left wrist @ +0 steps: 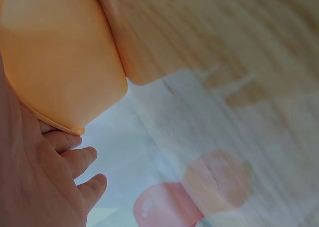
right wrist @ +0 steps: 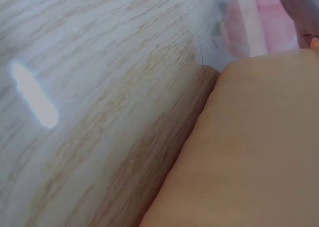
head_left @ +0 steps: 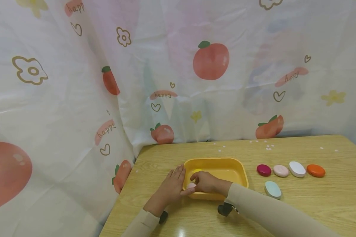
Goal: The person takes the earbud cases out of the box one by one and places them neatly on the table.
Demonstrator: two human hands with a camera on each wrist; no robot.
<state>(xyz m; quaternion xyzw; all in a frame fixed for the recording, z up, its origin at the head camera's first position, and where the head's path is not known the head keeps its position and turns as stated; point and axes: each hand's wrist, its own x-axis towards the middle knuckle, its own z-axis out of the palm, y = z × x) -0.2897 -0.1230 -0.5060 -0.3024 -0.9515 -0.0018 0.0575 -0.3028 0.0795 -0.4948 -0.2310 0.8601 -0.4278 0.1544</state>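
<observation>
A yellow rectangular tray (head_left: 229, 161) stands on the table, its outer wall (left wrist: 65, 47) large in the left wrist view. My left hand (head_left: 171, 187) rests along its left rim, fingers straight and thumb over the near corner. In the left wrist view the fingertips of that hand (left wrist: 55, 162) lie against the rim. My right hand (head_left: 207, 182) reaches into the tray's left end, fingers and thumb around a pale pink oval piece (head_left: 191, 186), partly hidden. Just behind it in the tray lies a bright yellow piece (head_left: 197, 171).
Right of the tray, smooth oval pieces lie in a row: dark red (head_left: 264, 170), light pink (head_left: 281, 171), white (head_left: 297, 169) and orange (head_left: 315, 170). A pale blue one (head_left: 273, 190) sits nearer. Behind the wooden table (head_left: 314, 210) hangs a fruit-printed curtain (head_left: 240, 98).
</observation>
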